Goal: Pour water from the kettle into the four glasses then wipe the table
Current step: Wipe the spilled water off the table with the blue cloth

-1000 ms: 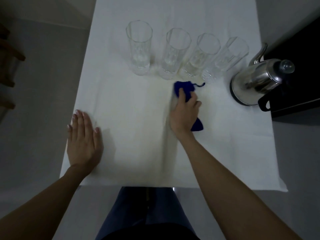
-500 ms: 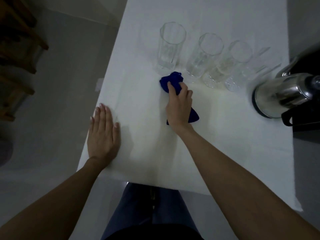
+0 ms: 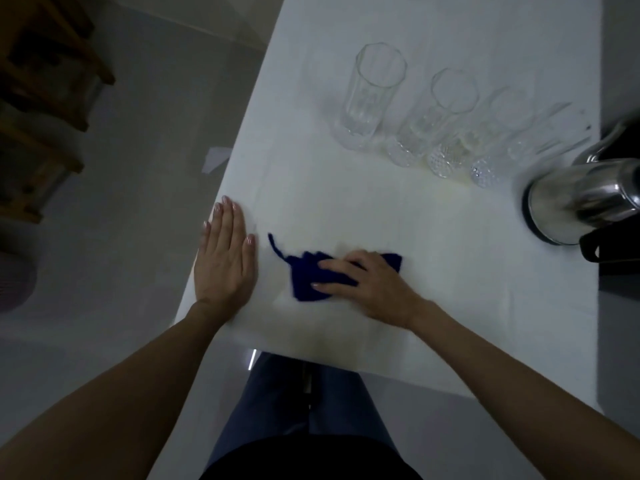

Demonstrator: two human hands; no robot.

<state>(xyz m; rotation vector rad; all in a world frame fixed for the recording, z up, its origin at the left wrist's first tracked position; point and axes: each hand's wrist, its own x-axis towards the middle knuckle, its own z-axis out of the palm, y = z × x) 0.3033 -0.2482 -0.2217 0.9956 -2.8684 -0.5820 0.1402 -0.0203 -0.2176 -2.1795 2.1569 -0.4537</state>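
A white table [image 3: 398, 209] carries a row of clear glasses, from the tallest-looking glass [image 3: 370, 98] at the left to a blurred glass [image 3: 519, 147] at the right. A steel kettle [image 3: 585, 199] stands at the table's right edge. My right hand [image 3: 370, 285] presses flat on a dark blue cloth [image 3: 308, 278] near the front of the table, fingers pointing left. My left hand [image 3: 225, 258] lies flat, palm down, on the table's left edge, just left of the cloth and apart from it.
A black surface [image 3: 620, 271] adjoins the table on the right, behind the kettle. Wooden furniture [image 3: 41, 98] stands on the grey floor at the left. A scrap of white paper [image 3: 214, 159] lies on the floor. My legs show below the table's front edge.
My right hand has swept the blue cloth from just below the glasses toward me and to the left, ending close to my left hand. The view has swung left.
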